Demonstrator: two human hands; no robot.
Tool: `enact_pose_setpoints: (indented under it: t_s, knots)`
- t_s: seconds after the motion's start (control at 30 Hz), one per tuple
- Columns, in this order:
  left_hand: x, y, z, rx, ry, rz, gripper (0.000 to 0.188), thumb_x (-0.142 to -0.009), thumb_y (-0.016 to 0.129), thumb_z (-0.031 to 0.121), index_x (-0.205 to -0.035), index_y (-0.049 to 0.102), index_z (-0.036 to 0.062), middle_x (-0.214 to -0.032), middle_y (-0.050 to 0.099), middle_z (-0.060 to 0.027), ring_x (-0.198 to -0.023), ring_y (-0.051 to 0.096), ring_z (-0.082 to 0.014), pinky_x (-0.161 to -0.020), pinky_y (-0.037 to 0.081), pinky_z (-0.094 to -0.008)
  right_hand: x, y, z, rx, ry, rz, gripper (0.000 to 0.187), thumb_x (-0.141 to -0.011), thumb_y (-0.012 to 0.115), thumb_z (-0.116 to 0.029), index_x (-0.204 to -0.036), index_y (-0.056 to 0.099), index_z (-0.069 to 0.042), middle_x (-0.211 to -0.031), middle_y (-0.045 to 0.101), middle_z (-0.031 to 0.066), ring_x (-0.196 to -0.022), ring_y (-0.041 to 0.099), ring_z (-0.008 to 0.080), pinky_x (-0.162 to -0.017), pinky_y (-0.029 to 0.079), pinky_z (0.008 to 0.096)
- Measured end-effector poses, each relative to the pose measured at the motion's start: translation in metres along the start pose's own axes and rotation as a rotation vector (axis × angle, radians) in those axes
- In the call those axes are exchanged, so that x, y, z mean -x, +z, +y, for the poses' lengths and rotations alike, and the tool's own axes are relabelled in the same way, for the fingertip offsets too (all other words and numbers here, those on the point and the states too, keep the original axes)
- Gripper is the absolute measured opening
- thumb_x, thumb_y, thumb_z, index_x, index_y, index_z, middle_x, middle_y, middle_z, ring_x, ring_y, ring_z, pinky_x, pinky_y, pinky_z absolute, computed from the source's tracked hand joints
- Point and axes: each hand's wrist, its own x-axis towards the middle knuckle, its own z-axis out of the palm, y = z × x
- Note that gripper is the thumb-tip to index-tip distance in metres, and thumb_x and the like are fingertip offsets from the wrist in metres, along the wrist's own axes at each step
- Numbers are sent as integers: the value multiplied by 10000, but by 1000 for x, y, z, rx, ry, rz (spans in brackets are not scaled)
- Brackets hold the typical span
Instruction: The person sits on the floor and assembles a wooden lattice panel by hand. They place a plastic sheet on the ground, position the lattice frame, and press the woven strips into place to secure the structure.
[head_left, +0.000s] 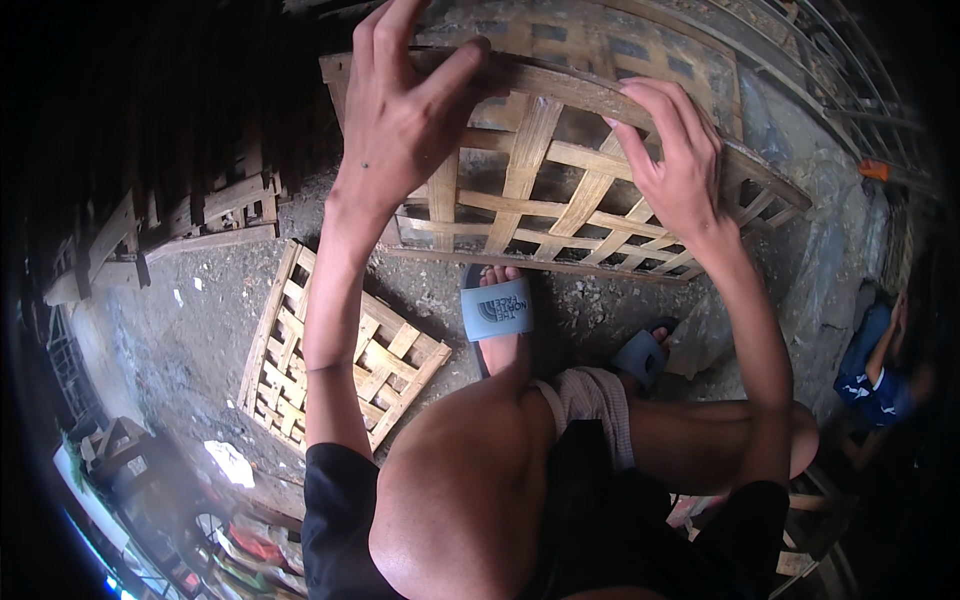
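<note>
A wooden lattice panel [583, 200], woven from flat pale slats inside a darker frame, stands tilted in front of me. My left hand [400, 115] grips its top rail near the left end, with some fingertips hidden past the rail. Farther right along the same rail, my right hand [680, 165] has its fingers curled over the edge. A smaller woven lattice panel [278, 375] lies on the floor to the left, partly covered by my left forearm.
More lattice work [690, 65] shows behind the panel. Wooden frames [215, 220] stand at the left. My feet, in blue slide sandals [497, 310], are on the rough floor close below the panel. Another person [880, 370] is at the far right. A white scrap [230, 463] lies lower left.
</note>
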Motion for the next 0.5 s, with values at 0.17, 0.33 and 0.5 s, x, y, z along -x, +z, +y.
enact_pose_setpoints:
  t_s: [0.17,0.33,0.5]
  knots:
    - [-7,1,-15,-46,86,-292,335,-871,834,276,-1142,705,127,-1241,698,-93,-1116,719,-285,-910,586,-401,-6,4,9,71,-82,-29,451,-920,835,-273,-1311,708,-88,-1047,727,84,-880,739,301,-767,610,413]
    - [-19,7,-21,87,40,-266,270,-939,796,348,-1081,761,120,-1011,757,-86,-898,765,-313,-752,607,-401,-20,-17,17,-87,135,-174,404,-958,807,-334,-1165,756,9,-946,721,116,-822,728,272,-756,624,391]
    - [-29,15,-18,167,-96,-355,256,-891,848,313,-1010,799,91,-948,781,-113,-792,767,-340,-703,608,-410,-22,-10,31,-272,298,-240,408,-971,804,-318,-1105,763,65,-932,719,126,-758,708,235,-671,634,357]
